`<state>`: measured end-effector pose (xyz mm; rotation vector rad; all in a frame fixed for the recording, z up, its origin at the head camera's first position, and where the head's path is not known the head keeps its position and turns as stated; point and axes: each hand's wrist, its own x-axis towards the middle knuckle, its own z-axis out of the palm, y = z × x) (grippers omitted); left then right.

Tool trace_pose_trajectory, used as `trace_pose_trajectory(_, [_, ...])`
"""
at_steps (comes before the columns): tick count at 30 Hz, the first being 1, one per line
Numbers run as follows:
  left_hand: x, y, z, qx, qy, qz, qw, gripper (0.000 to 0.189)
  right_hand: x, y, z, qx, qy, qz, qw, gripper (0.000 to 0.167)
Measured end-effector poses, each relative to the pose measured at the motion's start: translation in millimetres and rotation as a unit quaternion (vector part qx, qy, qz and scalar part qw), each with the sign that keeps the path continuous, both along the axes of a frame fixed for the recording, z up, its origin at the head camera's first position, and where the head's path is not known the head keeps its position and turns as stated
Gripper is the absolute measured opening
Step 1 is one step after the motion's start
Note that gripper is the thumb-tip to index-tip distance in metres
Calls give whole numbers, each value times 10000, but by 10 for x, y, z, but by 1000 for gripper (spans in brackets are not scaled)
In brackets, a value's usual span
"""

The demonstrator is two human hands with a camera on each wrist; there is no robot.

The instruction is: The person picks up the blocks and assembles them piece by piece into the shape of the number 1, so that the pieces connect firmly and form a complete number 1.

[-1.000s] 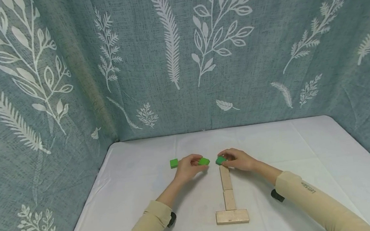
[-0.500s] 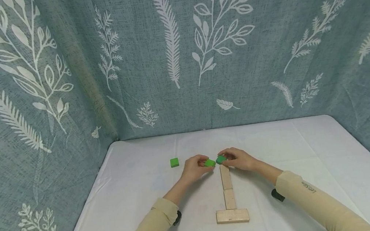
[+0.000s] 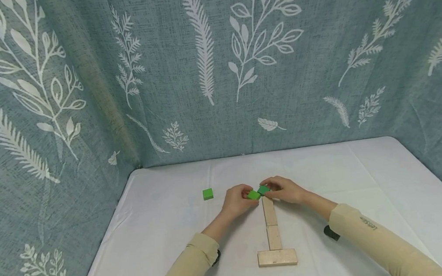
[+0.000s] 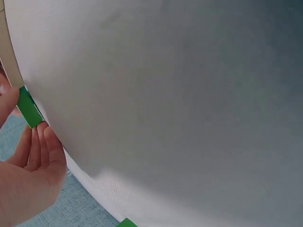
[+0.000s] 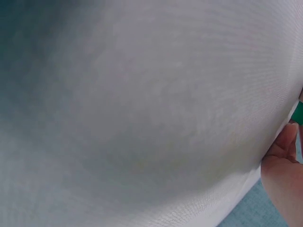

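My left hand (image 3: 237,200) pinches a light green block (image 3: 253,195) between thumb and fingers, just left of the top of a column of plain wooden blocks. In the left wrist view the same green block (image 4: 29,108) shows at the left edge, above the fingertips. My right hand (image 3: 284,190) grips a darker green block (image 3: 263,190) at the far end of the upper wooden block (image 3: 269,211). The two green blocks are side by side, their near corners touching or almost so. At the right wrist view's edge, only a sliver of the dark green block (image 5: 298,113) is visible.
Below the upper wooden block lies a second wooden block (image 3: 274,237), ending at a crosswise one (image 3: 277,258) nearest me. Another light green block (image 3: 208,194) sits left of my left hand. The white-covered table (image 3: 326,164) ends at a leaf-patterned curtain (image 3: 220,125).
My left hand has moved right with its light green block, away from the lone green block and up to the darker one. My right hand has stayed in place.
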<state>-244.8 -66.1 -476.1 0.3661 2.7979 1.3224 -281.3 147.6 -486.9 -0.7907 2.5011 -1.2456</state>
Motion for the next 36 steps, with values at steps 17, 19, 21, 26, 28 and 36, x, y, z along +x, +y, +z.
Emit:
trace_pose_trajectory(17, [-18, 42, -11, -279, 80, 24, 9996, 38, 21, -8, 15, 14, 17, -37, 10000, 37])
trace_pose_trajectory(19, [-18, 41, -17, -322, 94, 30, 9994, 38, 20, -9, 15, 10, 21, -30, 10000, 38])
trace_pose_trajectory(21, [-17, 40, -22, -350, 138, 32, 9993, 37, 17, -9, 13, -3, 30, -21, 10000, 38])
trace_pose_trajectory(26, [-5, 38, -23, -345, 212, 33, 9992, 36, 15, -9, 3, -38, 28, -8, 10000, 38])
trace_pose_trajectory(28, [-3, 39, -21, -358, 229, 38, 9991, 36, 16, -10, 4, -69, 14, -10, 10000, 38])
trace_pose_trajectory(36, [-7, 35, -19, -363, 230, 57, 9991, 37, 17, -13, -2, -116, -4, -10, 9999, 39])
